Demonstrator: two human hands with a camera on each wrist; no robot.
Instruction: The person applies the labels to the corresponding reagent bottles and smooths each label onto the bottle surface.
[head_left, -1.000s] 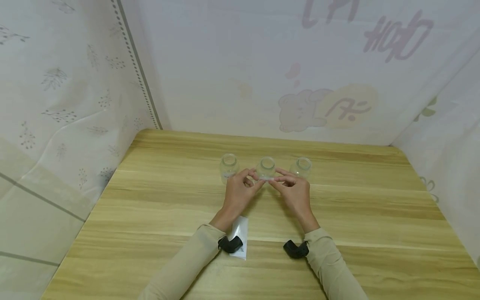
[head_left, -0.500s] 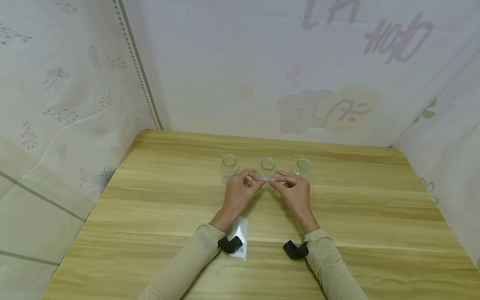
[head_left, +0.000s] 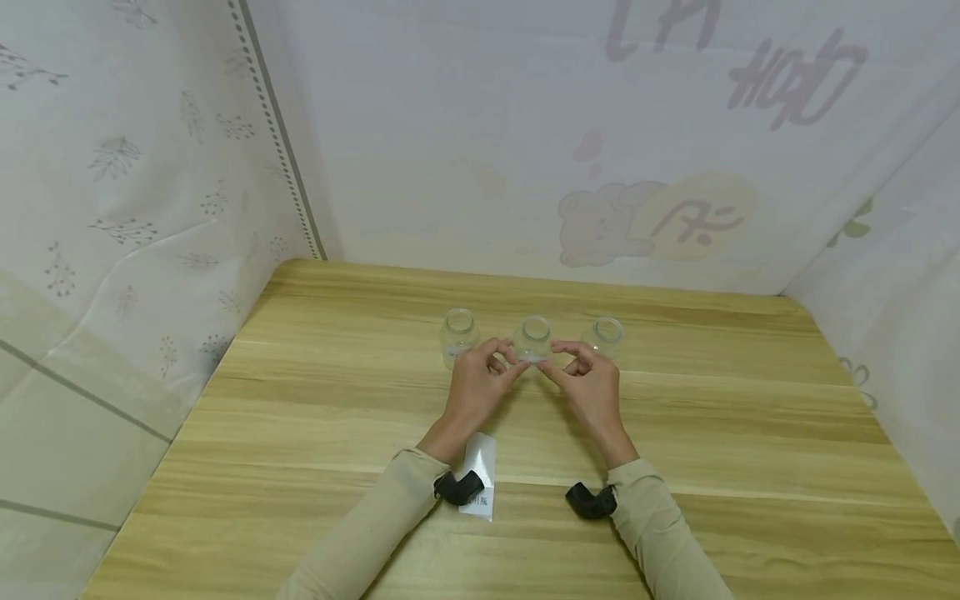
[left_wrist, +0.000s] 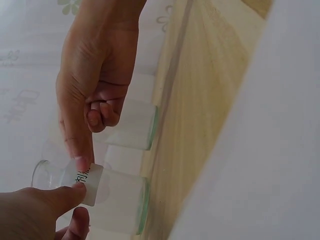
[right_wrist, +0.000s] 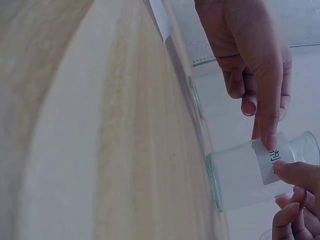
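A clear glass jar [head_left: 535, 334] stands upright in the middle of a row of three, a white label [left_wrist: 89, 185] with dark characters on its front. My left hand [head_left: 480, 379] presses a thumb on the label's left end, fingers at the jar's left side. From the other side, my right hand [head_left: 588, 387] holds the label's right end under its thumb, fingers bent against the jar. Both thumbs lie on the label in the right wrist view. The left jar [head_left: 458, 327] and the right jar [head_left: 606, 332] stand apart, partly hidden behind my hands.
A white paper strip [head_left: 480, 458] with dark characters lies on the wooden table [head_left: 337, 417] by my left wrist, partly covered by a black wrist mount [head_left: 459, 488]. Another black mount [head_left: 591, 500] sits at my right wrist. A printed white curtain [head_left: 450, 167] hangs behind the table.
The fingers of my right hand have shifted slightly along the jar's side, and the label looks flatter against the glass. My left hand and the jars stay in place.
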